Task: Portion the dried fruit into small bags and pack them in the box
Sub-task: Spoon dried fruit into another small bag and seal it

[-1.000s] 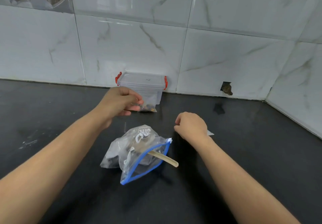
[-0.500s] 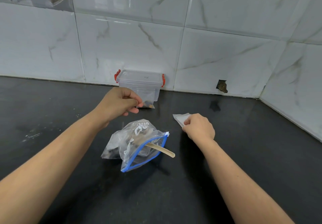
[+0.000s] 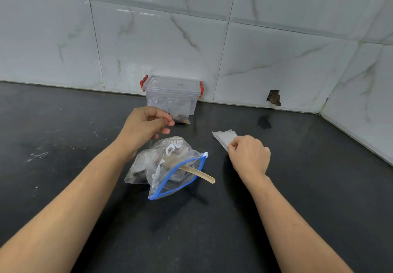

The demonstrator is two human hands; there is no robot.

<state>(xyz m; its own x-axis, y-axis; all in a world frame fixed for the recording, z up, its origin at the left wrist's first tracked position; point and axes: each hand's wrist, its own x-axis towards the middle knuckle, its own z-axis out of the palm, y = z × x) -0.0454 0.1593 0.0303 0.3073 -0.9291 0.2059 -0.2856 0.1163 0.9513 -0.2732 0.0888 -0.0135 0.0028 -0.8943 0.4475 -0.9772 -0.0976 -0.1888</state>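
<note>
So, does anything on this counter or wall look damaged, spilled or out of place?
Yes: the white marble-look wall tile has a broken hole just above the black countertop, right of the lidded clear plastic box with red latches. Pale specks also mark the counter's left side.

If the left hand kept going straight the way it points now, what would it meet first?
Probably the small filled bag that the left hand already pinches, then the lidded clear box just behind it at the wall; depth between them is unclear.
</note>
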